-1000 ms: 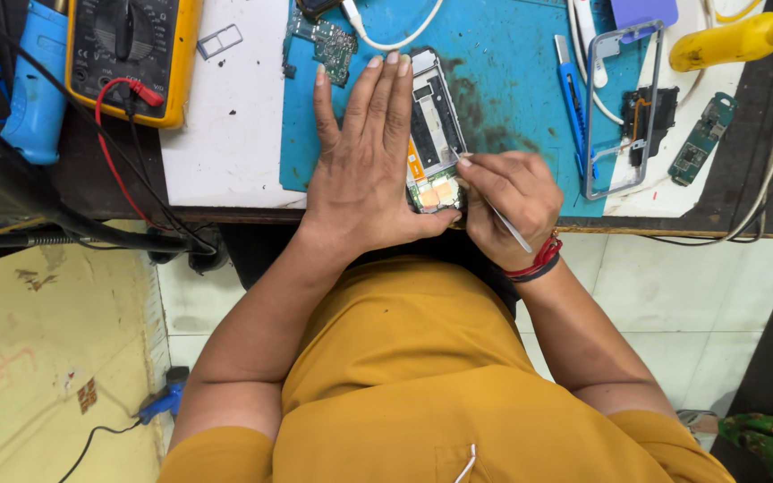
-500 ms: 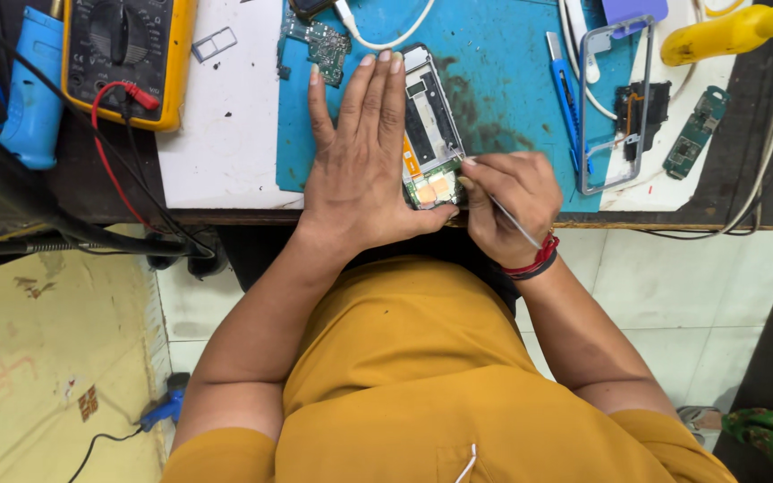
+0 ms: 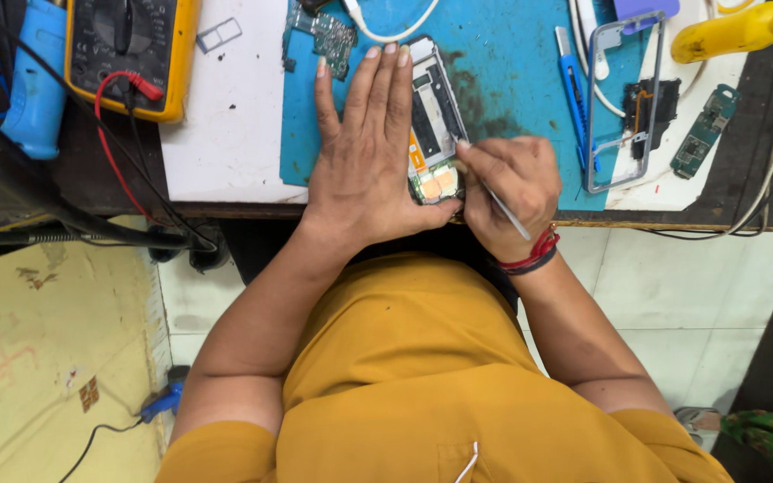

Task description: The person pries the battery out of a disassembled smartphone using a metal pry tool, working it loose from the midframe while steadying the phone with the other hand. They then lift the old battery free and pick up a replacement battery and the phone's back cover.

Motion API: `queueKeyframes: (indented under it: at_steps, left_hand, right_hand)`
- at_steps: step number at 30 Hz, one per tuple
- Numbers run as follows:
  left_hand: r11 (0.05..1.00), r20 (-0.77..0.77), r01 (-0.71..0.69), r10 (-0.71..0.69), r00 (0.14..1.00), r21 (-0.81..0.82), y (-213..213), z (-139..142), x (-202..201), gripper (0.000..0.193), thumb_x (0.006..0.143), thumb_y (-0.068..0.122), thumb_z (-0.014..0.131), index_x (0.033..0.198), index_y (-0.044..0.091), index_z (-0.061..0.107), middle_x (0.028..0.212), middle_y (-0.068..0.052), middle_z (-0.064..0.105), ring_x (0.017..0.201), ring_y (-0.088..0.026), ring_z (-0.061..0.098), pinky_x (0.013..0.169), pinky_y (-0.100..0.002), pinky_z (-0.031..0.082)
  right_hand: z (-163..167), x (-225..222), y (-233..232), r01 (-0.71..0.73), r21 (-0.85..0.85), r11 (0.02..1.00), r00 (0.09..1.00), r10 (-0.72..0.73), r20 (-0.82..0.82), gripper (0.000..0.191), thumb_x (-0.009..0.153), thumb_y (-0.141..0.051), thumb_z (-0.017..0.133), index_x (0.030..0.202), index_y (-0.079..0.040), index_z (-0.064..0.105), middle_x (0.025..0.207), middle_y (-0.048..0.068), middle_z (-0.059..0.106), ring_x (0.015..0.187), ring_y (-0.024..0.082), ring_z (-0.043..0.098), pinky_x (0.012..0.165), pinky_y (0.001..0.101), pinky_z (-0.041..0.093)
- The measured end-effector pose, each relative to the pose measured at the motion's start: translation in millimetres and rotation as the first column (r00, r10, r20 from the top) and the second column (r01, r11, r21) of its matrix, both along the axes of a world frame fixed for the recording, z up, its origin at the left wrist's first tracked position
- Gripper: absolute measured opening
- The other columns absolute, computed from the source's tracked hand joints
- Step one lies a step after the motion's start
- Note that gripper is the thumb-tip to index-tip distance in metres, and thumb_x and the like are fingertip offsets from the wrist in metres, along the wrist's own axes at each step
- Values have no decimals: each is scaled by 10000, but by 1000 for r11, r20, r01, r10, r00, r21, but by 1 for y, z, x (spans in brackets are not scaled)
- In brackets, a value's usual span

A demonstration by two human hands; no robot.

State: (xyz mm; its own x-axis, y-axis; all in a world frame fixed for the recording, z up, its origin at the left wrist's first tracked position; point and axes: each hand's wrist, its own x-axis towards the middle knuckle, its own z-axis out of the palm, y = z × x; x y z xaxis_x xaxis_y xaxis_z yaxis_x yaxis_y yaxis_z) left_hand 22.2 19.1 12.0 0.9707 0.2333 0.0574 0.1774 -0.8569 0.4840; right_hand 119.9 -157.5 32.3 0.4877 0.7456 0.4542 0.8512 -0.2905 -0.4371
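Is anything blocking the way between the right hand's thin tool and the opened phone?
Nothing visible does. The right hand holds the thin tool right at the opened phone; the left hand lies flat beside it, on the phone's left edge.

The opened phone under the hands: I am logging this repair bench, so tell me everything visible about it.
The opened phone lies flat on the blue mat, long axis running away from the person, back cover off. Inside show a dark block in the middle, an orange strip along one side and a green board with two pale round pads at the near end. The left hand lies flat, covering its left part and pinning it down. The right hand holds a thin metal tool at the phone's right edge near the bottom.
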Motion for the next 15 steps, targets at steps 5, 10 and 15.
queueKeyframes:
  at_steps: [5, 10, 15]
  left_hand:
    - [999, -3, -15, 15, 1000, 30, 0, 2, 2, 1424, 702, 846, 682, 1587, -124, 130, 1671, -267, 211, 1577, -371, 142, 1226, -658, -78]
    - [987, -86, -159, 158, 984, -14, -7, 7, -4, 1435, 680, 901, 669, 1584, -83, 147, 1648, -234, 233, 1550, -350, 166, 1213, -677, -84]
    - [999, 218, 15, -25, 976, 46, 3, 5, -11, 1121, 793, 596, 719, 1606, -23, 259, 1690, -224, 245, 1598, -345, 179, 1256, -641, -96]
  right_hand:
    - [-6, 0, -3, 33, 100, 994, 996, -24, -91, 196, 938, 31, 802, 1112, -33, 739, 985, 117, 717, 872, 300, 647, 806, 379, 502]
    - [-11, -1, -10, 98, 236, 967, 981, -54, -186, 127, 999, 16, 770, 1109, -3, 710, 1009, 140, 733, 895, 282, 685, 807, 351, 523]
    - [-10, -3, -13, 101, 274, 956, 972, -36, -233, 215, 985, -9, 718, 1192, 35, 677, 1087, 165, 720, 980, 289, 658, 902, 376, 518]
